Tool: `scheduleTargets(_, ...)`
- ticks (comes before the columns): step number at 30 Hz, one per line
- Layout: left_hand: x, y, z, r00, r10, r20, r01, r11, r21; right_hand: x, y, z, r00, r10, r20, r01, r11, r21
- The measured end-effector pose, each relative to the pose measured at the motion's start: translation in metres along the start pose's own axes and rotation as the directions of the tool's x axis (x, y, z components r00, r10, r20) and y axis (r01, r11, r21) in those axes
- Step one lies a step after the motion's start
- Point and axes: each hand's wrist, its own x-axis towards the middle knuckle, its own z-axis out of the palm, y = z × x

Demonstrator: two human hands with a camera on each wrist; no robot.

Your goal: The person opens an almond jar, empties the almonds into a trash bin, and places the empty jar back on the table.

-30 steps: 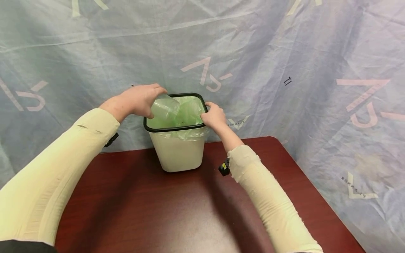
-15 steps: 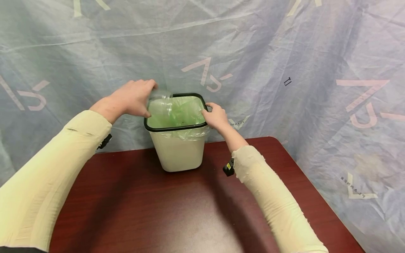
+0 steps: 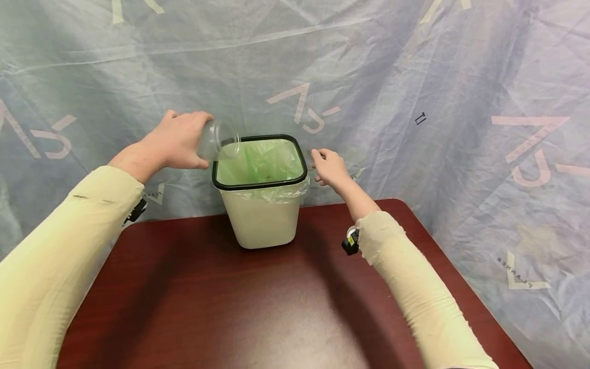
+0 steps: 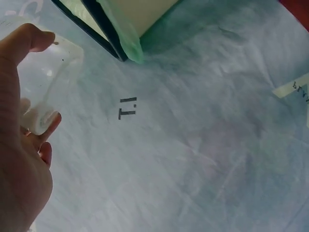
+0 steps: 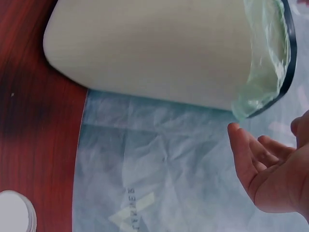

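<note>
My left hand (image 3: pixel 182 138) grips a clear, see-through jar (image 3: pixel 218 139) at the left rim of a trash bin (image 3: pixel 260 220). The jar lies on its side in the air, mouth to the right, thumb below and fingers over the top. In the left wrist view a few small dark specks show on the clear jar wall (image 4: pixel 60 72). A green plastic liner (image 3: pixel 276 159) covers the inside of the pale bin and folds over its black rim. My right hand (image 3: pixel 331 166) is just right of the bin, off the rim, fingers loosely bent and holding nothing.
The bin stands at the back of a dark red wooden table (image 3: pixel 258 297). Behind and to the right hangs a grey-blue printed sheet (image 3: pixel 392 77). In the right wrist view a round white lid (image 5: pixel 13 212) lies on the table, mostly hidden behind my right wrist in the head view.
My left hand has drawn the jar up and left from inside the bin's mouth to its left edge. The right hand has let go of the right rim and moved right.
</note>
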Motion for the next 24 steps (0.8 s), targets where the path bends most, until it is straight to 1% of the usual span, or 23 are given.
scheduleTargets(3, -0.008, -0.005, 0.001, 0.999, -0.012, -0.036, 0.011, 1.0, -0.028, 0.003, 0.008, -0.006, 1.0, 0.013, -0.004, -0.014, 0.999, -0.032)
scheduleTargets(5, -0.013, -0.008, 0.002, 0.998, -0.026, -0.057, 0.022, 0.998, -0.066, 0.006, 0.014, -0.01, 1.0, 0.022, -0.006, -0.022, 0.999, -0.047)
scheduleTargets(9, -0.025, -0.013, 0.005, 0.992, -0.078, -0.104, 0.063, 0.987, -0.149, 0.009, 0.024, -0.016, 0.999, 0.046, -0.007, -0.046, 0.997, -0.063)
scheduleTargets(12, -0.035, -0.016, 0.01, 0.984, -0.127, -0.127, 0.097, 0.971, -0.219, 0.009, 0.032, -0.021, 0.998, 0.062, -0.008, -0.062, 0.996, -0.07)
scheduleTargets(15, -0.045, -0.021, 0.017, 0.977, -0.163, -0.14, 0.122, 0.956, -0.266, 0.009, 0.04, -0.025, 0.997, 0.073, -0.01, -0.073, 0.994, -0.082)
scheduleTargets(20, -0.064, -0.03, 0.034, 0.965, -0.197, -0.175, 0.139, 0.944, -0.301, 0.009, 0.049, -0.031, 0.996, 0.09, -0.006, -0.09, 0.991, -0.097)
scheduleTargets(22, -0.072, -0.032, 0.042, 0.958, -0.22, -0.182, 0.152, 0.933, -0.327, 0.009, 0.053, -0.032, 0.995, 0.096, 0.002, -0.096, 0.989, -0.11)
scheduleTargets(24, -0.08, -0.034, 0.05, 0.952, -0.251, -0.178, 0.173, 0.914, -0.366, 0.008, 0.058, -0.033, 0.994, 0.106, 0.012, -0.104, 0.987, -0.122)
